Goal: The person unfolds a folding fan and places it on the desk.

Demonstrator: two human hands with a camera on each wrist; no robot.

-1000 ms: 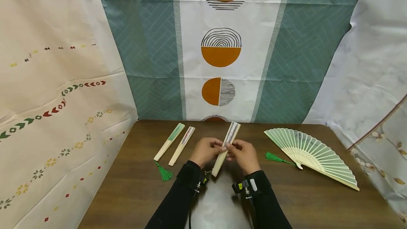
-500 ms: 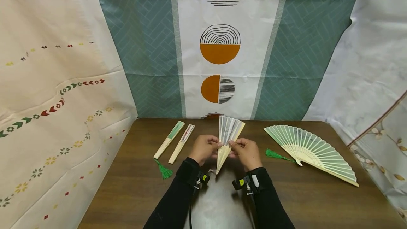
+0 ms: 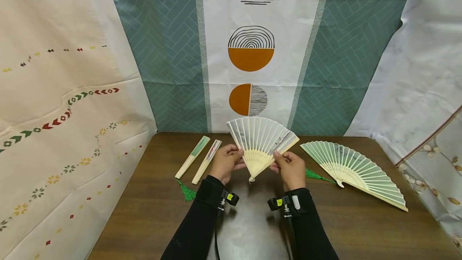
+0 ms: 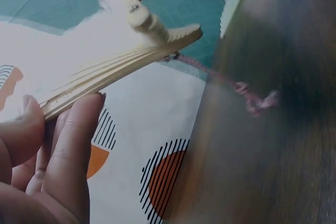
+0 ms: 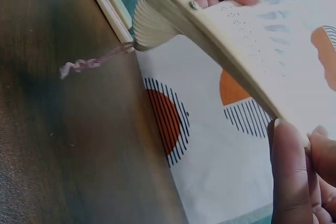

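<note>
A white paper fan (image 3: 260,141) with pale bamboo ribs stands half spread above the brown table (image 3: 151,212). My left hand (image 3: 224,163) pinches its left outer rib, and my right hand (image 3: 291,168) pinches the right outer rib. The left wrist view shows the ribs (image 4: 121,66) fanning from the pivot, thumb and fingers (image 4: 68,150) clamped on one edge. In the right wrist view the outer guard stick (image 5: 231,51) runs between my fingers (image 5: 291,171), and a short pinkish cord (image 5: 89,62) hangs from the pivot.
Two folded fans (image 3: 192,156) (image 3: 207,161) lie side by side at the back left, with a green tassel (image 3: 187,192) near them. A spread green fan (image 3: 355,171) with its own green tassel (image 3: 315,175) lies on the right. Patterned cloth hangs behind and at both sides.
The fan in my hands has spread from a folded stick to a wide half circle, as my two hands drew apart and lifted it a little.
</note>
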